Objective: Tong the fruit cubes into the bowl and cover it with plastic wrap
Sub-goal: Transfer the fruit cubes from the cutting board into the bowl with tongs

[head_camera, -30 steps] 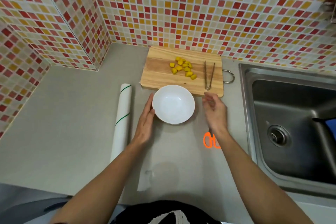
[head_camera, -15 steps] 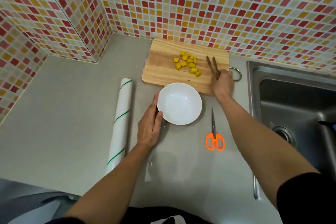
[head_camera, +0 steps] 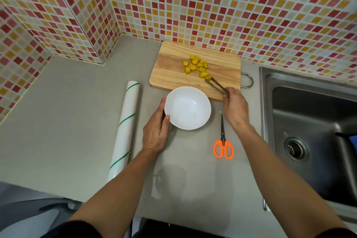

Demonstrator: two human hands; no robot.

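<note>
Right now the R hand [head_camera: 234, 105] grips the tongs [head_camera: 217, 85] by their back end, fingers curled round the handle, w/ the tips reaching toward 11 o'clock and set at the nearest fruit cube [head_camera: 208, 78]; can't tell if the tips actually pinch it. Other cubes [head_camera: 196, 64] sit in a loose cluster on the board [head_camera: 170, 71], toward its far middle, none in the bowl [head_camera: 187, 108]. Bowl is white, sits on the table [head_camera: 67, 121] just at the board's near edge, 6 o'clock from the cubes. L hand [head_camera: 156, 129] rests against the bowl at its 8 o'clock side, fingers straight along the rim, thumb touching the rim; grip relaxed, not wrapped round anything. Wrap roll [head_camera: 125, 127], white w/ green stripes, lies lengthwise on the table at 9 o'clock from the bowl, just beyond the L hand. Scissors [head_camera: 223, 141] w/ orange handles lie at 4 o'clock from the bowl, blades pointing away from the person, near the R wrist. Sink [head_camera: 309, 121] is at 3 o'clock, a metal loop on the board's R edge near it.
</note>
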